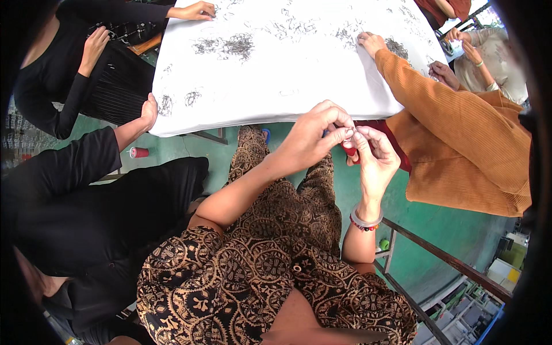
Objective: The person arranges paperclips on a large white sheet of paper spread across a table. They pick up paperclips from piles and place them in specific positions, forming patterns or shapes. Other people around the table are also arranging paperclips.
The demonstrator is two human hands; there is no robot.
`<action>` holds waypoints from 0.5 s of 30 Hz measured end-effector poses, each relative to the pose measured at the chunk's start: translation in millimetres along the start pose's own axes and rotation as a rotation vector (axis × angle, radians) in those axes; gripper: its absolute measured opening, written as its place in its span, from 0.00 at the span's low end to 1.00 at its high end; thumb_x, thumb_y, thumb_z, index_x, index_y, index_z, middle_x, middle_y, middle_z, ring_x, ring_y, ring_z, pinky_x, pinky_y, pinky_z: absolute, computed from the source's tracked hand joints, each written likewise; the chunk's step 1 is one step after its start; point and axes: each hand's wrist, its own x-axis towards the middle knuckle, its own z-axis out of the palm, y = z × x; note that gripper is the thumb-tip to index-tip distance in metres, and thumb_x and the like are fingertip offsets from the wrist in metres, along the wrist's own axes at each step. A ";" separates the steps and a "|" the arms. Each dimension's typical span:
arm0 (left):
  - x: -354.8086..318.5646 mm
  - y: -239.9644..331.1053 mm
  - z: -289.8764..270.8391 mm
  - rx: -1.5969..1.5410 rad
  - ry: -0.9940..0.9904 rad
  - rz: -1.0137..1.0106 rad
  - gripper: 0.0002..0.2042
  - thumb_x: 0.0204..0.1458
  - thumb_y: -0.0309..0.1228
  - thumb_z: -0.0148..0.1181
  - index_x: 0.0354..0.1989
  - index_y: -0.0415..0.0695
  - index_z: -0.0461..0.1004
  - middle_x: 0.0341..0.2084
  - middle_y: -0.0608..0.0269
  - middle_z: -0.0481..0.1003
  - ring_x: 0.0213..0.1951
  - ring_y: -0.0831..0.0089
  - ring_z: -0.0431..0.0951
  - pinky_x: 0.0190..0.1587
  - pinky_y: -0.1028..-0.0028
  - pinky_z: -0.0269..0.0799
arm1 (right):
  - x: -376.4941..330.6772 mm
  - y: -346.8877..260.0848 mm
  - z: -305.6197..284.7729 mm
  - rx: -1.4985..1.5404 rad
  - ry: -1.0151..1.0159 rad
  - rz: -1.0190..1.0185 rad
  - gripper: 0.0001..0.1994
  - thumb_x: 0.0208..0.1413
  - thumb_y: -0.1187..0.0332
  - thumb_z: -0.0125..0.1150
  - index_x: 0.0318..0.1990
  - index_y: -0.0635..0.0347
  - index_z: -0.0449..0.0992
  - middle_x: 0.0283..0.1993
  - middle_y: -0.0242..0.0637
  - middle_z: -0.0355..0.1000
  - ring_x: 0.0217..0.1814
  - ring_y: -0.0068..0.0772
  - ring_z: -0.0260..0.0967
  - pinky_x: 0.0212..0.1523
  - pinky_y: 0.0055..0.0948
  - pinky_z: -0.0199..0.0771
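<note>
My left hand and my right hand meet in front of the table's near edge, raised above my lap. Thumbs and fingers of both are pinched together, tip to tip. Whatever lies between the fingertips is too small and covered to name. Beyond them stretches a white-covered table, strewn with many small dark bent pieces that look like short wires. A dense pile of these pieces lies toward the far left, and a small cluster is near the left corner. A bangle and a beaded bracelet circle my right wrist.
People in black sit along the left; one hand rests at the table corner. At right, an orange corduroy sleeve reaches over the table close to my right hand. A red cup is on the green floor. A metal bar runs lower right.
</note>
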 end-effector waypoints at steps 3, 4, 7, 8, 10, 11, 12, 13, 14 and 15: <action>1.9 -6.7 4.3 0.156 0.080 0.125 0.04 0.55 0.25 0.57 0.37 0.39 0.73 0.37 0.58 0.73 0.39 0.67 0.73 0.43 0.70 0.70 | -0.5 1.0 3.3 -0.008 -0.029 -0.061 0.06 0.52 0.86 0.59 0.37 0.72 0.77 0.38 0.38 0.73 0.33 0.24 0.74 0.36 0.21 0.78; 1.2 -8.4 5.0 0.197 0.105 0.142 0.04 0.55 0.25 0.57 0.37 0.39 0.73 0.36 0.57 0.73 0.39 0.67 0.74 0.43 0.70 0.70 | -0.2 1.9 4.4 0.001 -0.043 -0.095 0.06 0.51 0.87 0.59 0.37 0.72 0.77 0.39 0.38 0.72 0.34 0.24 0.74 0.36 0.21 0.78; -2.4 -11.3 5.7 0.229 0.144 0.136 0.04 0.55 0.25 0.56 0.37 0.38 0.74 0.36 0.55 0.75 0.40 0.65 0.76 0.44 0.69 0.71 | 0.8 2.7 3.5 -0.078 -0.085 -0.104 0.08 0.49 0.88 0.60 0.38 0.73 0.77 0.40 0.39 0.72 0.35 0.25 0.74 0.36 0.21 0.79; -3.9 -11.3 7.0 0.154 0.146 0.077 0.04 0.56 0.24 0.55 0.37 0.38 0.74 0.37 0.54 0.76 0.39 0.65 0.77 0.44 0.69 0.71 | 3.5 3.2 2.1 -0.099 -0.112 -0.145 0.09 0.49 0.88 0.60 0.39 0.73 0.77 0.40 0.40 0.72 0.35 0.26 0.74 0.36 0.21 0.79; -7.4 -11.6 4.4 0.071 0.132 0.003 0.04 0.56 0.24 0.56 0.37 0.37 0.74 0.38 0.55 0.76 0.39 0.64 0.78 0.44 0.69 0.72 | 15.8 4.7 -1.6 -0.109 -0.092 -0.127 0.08 0.54 0.84 0.58 0.41 0.72 0.78 0.36 0.39 0.73 0.33 0.24 0.73 0.33 0.19 0.77; -8.6 -12.1 2.2 0.095 0.132 0.022 0.04 0.56 0.24 0.56 0.38 0.38 0.74 0.37 0.55 0.77 0.39 0.64 0.78 0.44 0.69 0.72 | 25.3 5.5 -3.9 -0.122 -0.056 -0.077 0.08 0.55 0.82 0.57 0.42 0.72 0.78 0.34 0.38 0.73 0.32 0.23 0.73 0.32 0.19 0.76; -9.1 -13.2 0.1 0.118 0.125 0.032 0.04 0.56 0.24 0.56 0.38 0.38 0.74 0.37 0.55 0.77 0.40 0.64 0.78 0.44 0.69 0.72 | 35.4 6.8 -7.3 -0.133 -0.019 -0.022 0.08 0.57 0.80 0.56 0.42 0.72 0.78 0.33 0.38 0.73 0.31 0.22 0.73 0.31 0.19 0.75; -9.9 -14.0 -0.6 0.144 0.132 0.049 0.04 0.56 0.24 0.57 0.38 0.38 0.74 0.36 0.56 0.77 0.40 0.64 0.78 0.44 0.69 0.72 | 56.1 14.9 -4.4 -0.130 -0.055 -0.110 0.09 0.59 0.76 0.55 0.43 0.73 0.77 0.30 0.36 0.73 0.27 0.21 0.71 0.28 0.19 0.71; -10.2 -15.4 -1.4 0.142 0.130 0.030 0.05 0.56 0.26 0.56 0.38 0.39 0.74 0.35 0.56 0.76 0.39 0.62 0.77 0.44 0.68 0.71 | 77.9 25.3 0.1 -0.122 -0.075 -0.073 0.10 0.58 0.76 0.56 0.44 0.73 0.77 0.31 0.36 0.73 0.26 0.21 0.69 0.28 0.20 0.69; -10.3 -17.1 -1.5 0.142 0.142 0.020 0.05 0.56 0.27 0.56 0.38 0.39 0.73 0.34 0.56 0.76 0.39 0.60 0.75 0.43 0.66 0.70 | 105.2 38.4 6.5 -0.229 -0.144 -0.124 0.11 0.59 0.74 0.56 0.45 0.72 0.77 0.30 0.36 0.73 0.25 0.21 0.68 0.27 0.20 0.68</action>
